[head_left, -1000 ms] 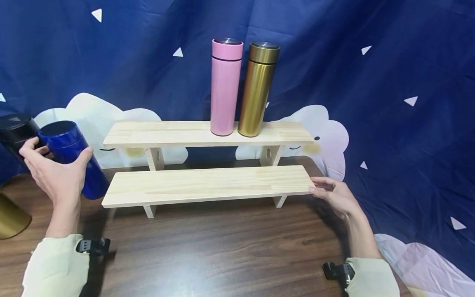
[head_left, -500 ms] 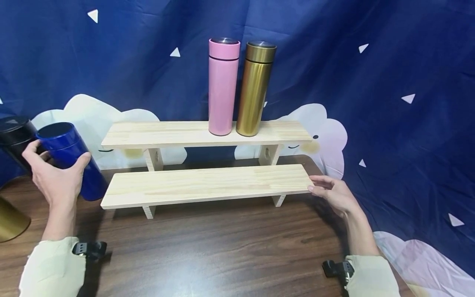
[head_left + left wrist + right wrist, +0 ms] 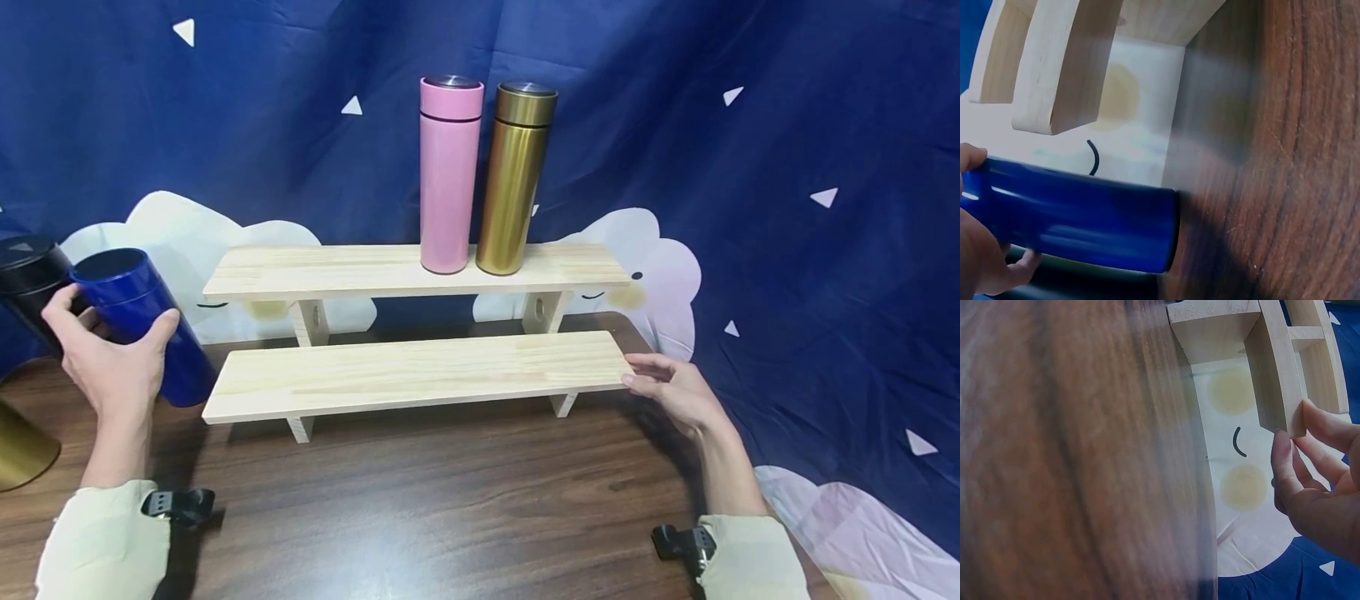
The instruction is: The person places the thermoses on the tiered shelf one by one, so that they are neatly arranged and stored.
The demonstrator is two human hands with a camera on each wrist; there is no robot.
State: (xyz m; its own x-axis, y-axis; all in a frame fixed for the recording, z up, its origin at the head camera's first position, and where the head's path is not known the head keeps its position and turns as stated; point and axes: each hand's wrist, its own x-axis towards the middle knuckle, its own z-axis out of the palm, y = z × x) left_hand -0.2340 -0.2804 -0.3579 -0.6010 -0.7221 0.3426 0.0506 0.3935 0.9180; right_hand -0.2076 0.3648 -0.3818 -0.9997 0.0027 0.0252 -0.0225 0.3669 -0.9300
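In the head view my left hand grips a blue vacuum flask near its top, thumb on one side and fingers on the other. The flask's base comes right down at the table in the left wrist view, just off the left end of a two-tier wooden shelf. A black flask stands close behind it, partly covered by the fingers. My right hand pinches the right end of the shelf's lower board between thumb and fingers, as the right wrist view shows at the board's corner.
On the upper board a pink flask and a gold flask stand side by side. Another gold flask is cut off at the left edge. Behind the brown table hangs a blue curtain with white clouds.
The whole scene has shifted slightly left in the head view. Both hands keep the same hold, and the blue flask stays beside the shelf.
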